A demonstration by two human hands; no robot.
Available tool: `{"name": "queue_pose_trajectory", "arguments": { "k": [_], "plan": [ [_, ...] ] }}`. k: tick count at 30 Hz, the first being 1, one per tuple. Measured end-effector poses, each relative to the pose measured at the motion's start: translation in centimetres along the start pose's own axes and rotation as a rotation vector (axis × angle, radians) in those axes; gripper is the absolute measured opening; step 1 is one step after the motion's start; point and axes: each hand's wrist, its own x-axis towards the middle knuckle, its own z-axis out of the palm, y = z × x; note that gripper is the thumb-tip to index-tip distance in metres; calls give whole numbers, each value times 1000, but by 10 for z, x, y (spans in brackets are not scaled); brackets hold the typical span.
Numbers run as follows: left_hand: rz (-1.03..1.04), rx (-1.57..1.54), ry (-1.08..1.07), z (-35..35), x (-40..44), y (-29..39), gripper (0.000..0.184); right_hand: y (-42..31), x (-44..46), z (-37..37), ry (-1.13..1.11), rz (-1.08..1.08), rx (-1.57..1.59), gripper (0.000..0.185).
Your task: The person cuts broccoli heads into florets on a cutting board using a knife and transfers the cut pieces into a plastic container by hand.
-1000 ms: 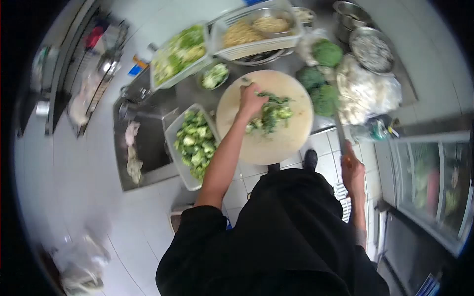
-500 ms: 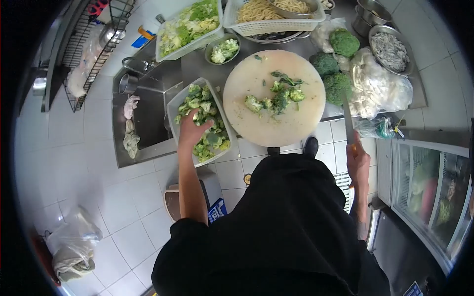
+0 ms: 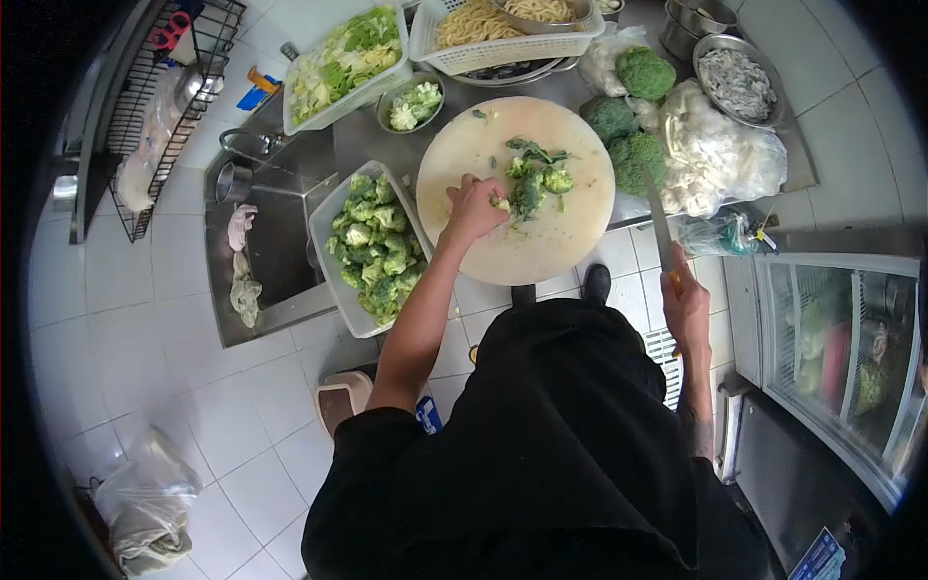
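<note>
My left hand (image 3: 474, 209) is over the left part of the round cutting board (image 3: 454, 145), its fingers closed on broccoli, with a bit of floret showing at the fingertips. Beside it on the board lie cut broccoli florets (image 3: 530, 193) and a leafy stem piece (image 3: 534, 151). My right hand (image 3: 686, 307) grips a knife (image 3: 660, 217) by its orange handle, off the board's right side. The blade points up toward a whole broccoli head (image 3: 636, 160). Left of the board, a plastic tub (image 3: 323, 226) holds many cut florets (image 3: 372, 246).
A sink (image 3: 275, 261) with cloths lies left of the tub. Behind the board stand a bin of chopped lettuce (image 3: 348, 58), a small bowl (image 3: 412, 104) and a noodle basket (image 3: 512, 48). At right are bagged mushrooms (image 3: 710, 159) and a metal bowl (image 3: 739, 82). A glass-fronted fridge (image 3: 841, 348) is nearby.
My left hand has moved right, from the tub of florets to the broccoli on the board, and closed there. My right hand still holds the knife. The whole view has shifted slightly.
</note>
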Motion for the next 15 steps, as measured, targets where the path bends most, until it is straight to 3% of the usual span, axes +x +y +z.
{"name": "queue_pose_trajectory", "arguments": {
  "k": [8,9,12,15],
  "plan": [
    [-14,-8,5,10,-1,-8,46,-2,-4,7,-80,80,-46,54],
    [-33,-5,24,4,-6,-5,46,8,-1,13,-43,1,0,54],
    [26,-44,145,-7,-18,-13,45,5,3,12,-57,-6,39,54],
    [-67,-253,283,-48,-48,-51,42,-6,5,6,-51,24,-12,54]
  ]
}}
